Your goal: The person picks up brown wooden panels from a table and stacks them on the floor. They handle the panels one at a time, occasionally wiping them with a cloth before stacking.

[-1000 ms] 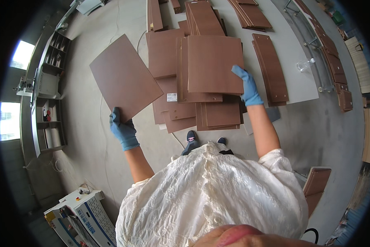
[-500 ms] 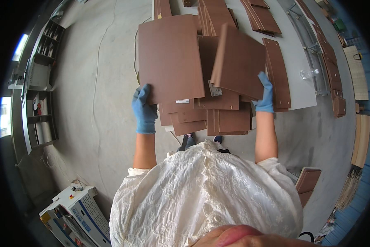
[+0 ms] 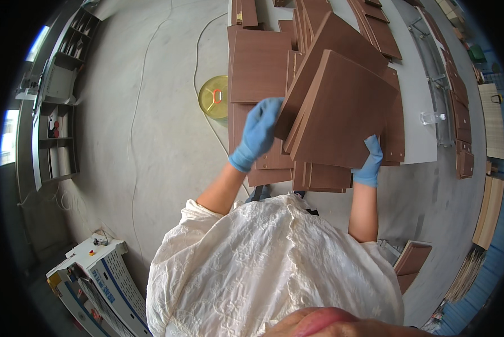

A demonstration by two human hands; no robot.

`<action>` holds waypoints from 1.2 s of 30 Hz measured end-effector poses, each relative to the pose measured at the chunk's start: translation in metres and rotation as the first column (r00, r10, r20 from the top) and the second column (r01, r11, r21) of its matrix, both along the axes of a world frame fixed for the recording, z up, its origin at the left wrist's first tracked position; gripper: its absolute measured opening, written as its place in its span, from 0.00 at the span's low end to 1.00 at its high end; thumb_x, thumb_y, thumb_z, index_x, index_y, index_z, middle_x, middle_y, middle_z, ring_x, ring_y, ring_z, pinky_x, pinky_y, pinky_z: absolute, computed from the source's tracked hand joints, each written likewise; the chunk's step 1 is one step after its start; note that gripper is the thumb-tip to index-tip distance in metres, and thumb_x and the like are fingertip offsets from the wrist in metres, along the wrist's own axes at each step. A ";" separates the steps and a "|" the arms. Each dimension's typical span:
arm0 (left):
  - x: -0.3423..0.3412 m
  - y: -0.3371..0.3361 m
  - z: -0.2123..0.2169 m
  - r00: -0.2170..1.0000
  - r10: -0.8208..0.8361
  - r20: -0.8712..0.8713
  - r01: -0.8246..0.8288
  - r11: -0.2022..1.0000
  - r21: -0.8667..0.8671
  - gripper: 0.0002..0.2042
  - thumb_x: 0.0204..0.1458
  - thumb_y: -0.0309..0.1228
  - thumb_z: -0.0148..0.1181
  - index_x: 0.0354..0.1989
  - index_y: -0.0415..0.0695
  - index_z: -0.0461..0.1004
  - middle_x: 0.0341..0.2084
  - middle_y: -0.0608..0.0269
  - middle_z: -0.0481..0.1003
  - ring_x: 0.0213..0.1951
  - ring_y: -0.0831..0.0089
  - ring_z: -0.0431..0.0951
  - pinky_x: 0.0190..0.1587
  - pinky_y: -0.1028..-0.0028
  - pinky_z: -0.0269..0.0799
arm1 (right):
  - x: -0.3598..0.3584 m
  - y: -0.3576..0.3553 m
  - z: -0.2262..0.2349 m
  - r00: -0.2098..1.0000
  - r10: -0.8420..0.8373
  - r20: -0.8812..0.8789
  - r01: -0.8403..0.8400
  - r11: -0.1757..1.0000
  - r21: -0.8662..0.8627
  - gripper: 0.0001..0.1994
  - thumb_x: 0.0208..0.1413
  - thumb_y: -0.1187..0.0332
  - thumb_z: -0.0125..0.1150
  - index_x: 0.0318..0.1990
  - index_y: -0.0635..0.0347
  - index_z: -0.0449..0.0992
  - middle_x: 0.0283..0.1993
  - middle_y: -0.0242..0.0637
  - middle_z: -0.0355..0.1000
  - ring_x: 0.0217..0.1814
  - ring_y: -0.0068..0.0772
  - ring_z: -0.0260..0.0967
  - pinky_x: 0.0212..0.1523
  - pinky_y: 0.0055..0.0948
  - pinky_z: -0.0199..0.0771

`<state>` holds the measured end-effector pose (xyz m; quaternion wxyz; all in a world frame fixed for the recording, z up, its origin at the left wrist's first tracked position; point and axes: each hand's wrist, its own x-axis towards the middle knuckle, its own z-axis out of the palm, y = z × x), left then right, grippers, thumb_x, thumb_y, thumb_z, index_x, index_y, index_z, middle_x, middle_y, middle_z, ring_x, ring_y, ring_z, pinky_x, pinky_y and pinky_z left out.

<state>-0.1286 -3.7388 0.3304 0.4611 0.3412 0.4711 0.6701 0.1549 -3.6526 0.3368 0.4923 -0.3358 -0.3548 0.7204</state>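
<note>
Panels (image 3: pixel 342 112) are tilted between left hand (image 3: pixel 260 132), which grasps the rear one's edge, and right hand (image 3: pixel 369 163), which grips the front ones' corner.

Matching in blue on both sides, with left glove (image 3: pixel 256 137) and right glove (image 3: pixel 368 168) plain, snug and ending at the wrist! Dressed up top in a loose white blouse (image 3: pixel 229 269), crinkled, worked all over in a raised white pattern, and look, trimmed down the front with a ruffle (image 3: pixel 292 253)! Finished with short, gathered sleeves (image 3: pixel 195 216), bare below!
</note>
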 end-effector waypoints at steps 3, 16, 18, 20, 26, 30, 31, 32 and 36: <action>-0.054 0.034 -0.051 0.947 0.284 -0.147 -0.296 0.953 -0.066 0.28 0.67 0.48 0.54 0.58 0.30 0.73 0.52 0.49 0.79 0.52 0.63 0.79 0.58 0.68 0.70 | 0.007 -0.013 -0.005 0.998 -0.060 -0.032 0.059 0.998 -0.031 0.28 0.65 0.58 0.58 0.68 0.63 0.66 0.64 0.40 0.71 0.62 0.40 0.71 0.63 0.37 0.73; -0.154 0.059 -0.150 0.943 0.329 0.057 -0.287 0.887 -0.362 0.14 0.56 0.29 0.67 0.46 0.33 0.80 0.36 0.56 0.83 0.34 0.69 0.84 0.36 0.69 0.81 | 0.101 -0.068 -0.029 0.938 -0.346 -0.032 0.344 0.937 -0.065 0.27 0.66 0.59 0.55 0.69 0.63 0.65 0.66 0.42 0.68 0.65 0.41 0.69 0.63 0.40 0.70; -0.162 0.058 -0.136 0.891 0.435 0.131 -0.385 0.875 -0.292 0.11 0.56 0.29 0.67 0.43 0.34 0.80 0.34 0.58 0.82 0.32 0.71 0.82 0.36 0.72 0.80 | 0.114 -0.079 -0.029 0.928 -0.372 -0.022 0.367 0.923 -0.118 0.28 0.65 0.60 0.56 0.69 0.62 0.65 0.67 0.43 0.68 0.65 0.41 0.69 0.63 0.40 0.70; -0.168 0.056 -0.114 0.878 0.475 0.067 -0.451 0.865 -0.222 0.11 0.56 0.30 0.69 0.41 0.35 0.80 0.32 0.59 0.82 0.32 0.72 0.81 0.37 0.73 0.80 | 0.125 -0.087 -0.031 0.925 -0.381 -0.010 0.379 0.922 -0.085 0.29 0.64 0.59 0.56 0.69 0.63 0.64 0.67 0.43 0.67 0.65 0.42 0.68 0.64 0.40 0.69; -0.143 0.004 -0.008 0.824 0.540 0.170 -0.545 0.838 -0.023 0.13 0.57 0.30 0.68 0.47 0.36 0.79 0.41 0.58 0.82 0.40 0.69 0.82 0.45 0.69 0.80 | 0.163 -0.100 -0.029 0.928 -0.363 -0.086 0.359 0.932 -0.060 0.31 0.65 0.58 0.53 0.72 0.64 0.61 0.70 0.43 0.65 0.68 0.45 0.66 0.67 0.42 0.66; -0.089 -0.032 0.047 0.904 0.364 0.225 -0.405 0.898 0.174 0.13 0.60 0.29 0.64 0.50 0.37 0.79 0.43 0.60 0.82 0.45 0.70 0.81 0.50 0.67 0.79 | 0.198 -0.105 -0.015 0.910 -0.400 -0.105 0.395 0.916 -0.066 0.31 0.66 0.58 0.53 0.72 0.64 0.59 0.70 0.44 0.65 0.68 0.44 0.66 0.68 0.41 0.66; -0.072 -0.037 0.056 0.909 0.334 0.248 -0.379 0.911 0.163 0.12 0.61 0.28 0.62 0.51 0.38 0.79 0.44 0.60 0.81 0.46 0.70 0.81 0.51 0.66 0.79 | 0.210 -0.108 -0.013 0.913 -0.388 -0.128 0.388 0.921 -0.024 0.31 0.66 0.58 0.53 0.73 0.64 0.59 0.69 0.45 0.65 0.68 0.43 0.66 0.68 0.41 0.65; -0.050 -0.040 0.061 0.912 0.349 0.215 -0.382 0.913 0.141 0.08 0.61 0.32 0.63 0.42 0.41 0.83 0.39 0.64 0.82 0.42 0.73 0.80 0.45 0.70 0.78 | 0.223 -0.111 -0.015 0.889 -0.450 -0.077 0.445 0.892 -0.079 0.31 0.66 0.59 0.54 0.73 0.65 0.59 0.69 0.44 0.65 0.68 0.43 0.66 0.67 0.40 0.66; 0.066 -0.043 0.056 0.957 0.153 0.245 -0.187 0.974 0.125 0.11 0.61 0.32 0.61 0.48 0.40 0.81 0.45 0.63 0.82 0.47 0.70 0.82 0.49 0.67 0.79 | 0.307 -0.132 -0.028 0.831 -0.552 -0.070 0.542 0.831 -0.126 0.29 0.66 0.62 0.55 0.70 0.67 0.62 0.64 0.43 0.69 0.64 0.39 0.69 0.64 0.37 0.68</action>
